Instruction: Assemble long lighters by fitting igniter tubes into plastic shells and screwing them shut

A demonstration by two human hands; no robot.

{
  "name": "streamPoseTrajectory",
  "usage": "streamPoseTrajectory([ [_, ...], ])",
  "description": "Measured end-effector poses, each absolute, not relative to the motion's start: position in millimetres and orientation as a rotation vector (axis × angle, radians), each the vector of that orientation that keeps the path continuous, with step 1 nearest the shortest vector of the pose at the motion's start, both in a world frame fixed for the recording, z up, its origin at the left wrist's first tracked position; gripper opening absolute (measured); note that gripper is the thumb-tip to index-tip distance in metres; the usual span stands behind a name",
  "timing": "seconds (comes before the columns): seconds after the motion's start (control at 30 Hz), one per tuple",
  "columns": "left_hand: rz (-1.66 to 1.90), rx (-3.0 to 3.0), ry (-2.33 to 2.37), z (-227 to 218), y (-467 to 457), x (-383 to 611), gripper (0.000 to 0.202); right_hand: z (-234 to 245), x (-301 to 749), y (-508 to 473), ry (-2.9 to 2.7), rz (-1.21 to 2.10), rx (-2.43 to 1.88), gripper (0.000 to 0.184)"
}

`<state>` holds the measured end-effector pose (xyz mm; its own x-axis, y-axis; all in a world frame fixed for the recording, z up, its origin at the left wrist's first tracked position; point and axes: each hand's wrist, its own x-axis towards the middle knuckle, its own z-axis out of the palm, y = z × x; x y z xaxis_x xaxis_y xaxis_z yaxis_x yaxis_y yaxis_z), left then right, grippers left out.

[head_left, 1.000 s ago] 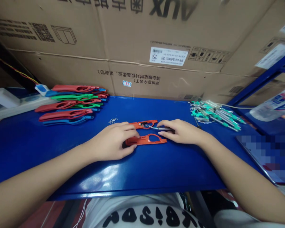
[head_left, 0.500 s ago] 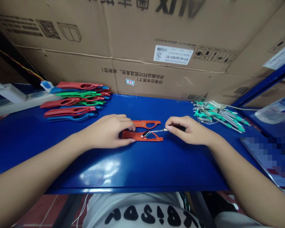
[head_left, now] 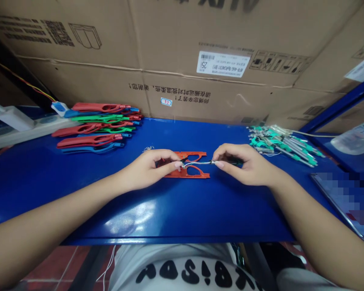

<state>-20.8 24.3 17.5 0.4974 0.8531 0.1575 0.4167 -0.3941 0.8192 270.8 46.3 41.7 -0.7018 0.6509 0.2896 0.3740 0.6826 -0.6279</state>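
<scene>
Two flat orange plastic shell halves lie side by side at the middle of the blue table. My left hand pinches one end of a thin wired part just above the nearer shell. My right hand pinches the other end, where a dark metal tube sticks out under my fingers. The white wires stretch nearly straight between the two hands.
A pile of red, green and blue shells lies at the back left beside a white power strip. Several green-tipped wired parts lie at the back right. Small metal springs sit near the shells. Cardboard boxes wall the back.
My left hand lifted off the nearer shell and took hold of the wire's free end. My right hand drew slightly right, pulling the wires taut over the shells.
</scene>
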Motion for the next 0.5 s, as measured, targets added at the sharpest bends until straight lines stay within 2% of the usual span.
streamPoseTrajectory([
  [0.2,0.936,1.897,1.120,23,22,-21,0.025,42,270,50,-2.516,0.676,-0.707,0.024],
  [0.5,1.027,1.977,1.199,28,15,-18,0.020,38,266,46,-2.545,0.684,-0.856,0.021],
])
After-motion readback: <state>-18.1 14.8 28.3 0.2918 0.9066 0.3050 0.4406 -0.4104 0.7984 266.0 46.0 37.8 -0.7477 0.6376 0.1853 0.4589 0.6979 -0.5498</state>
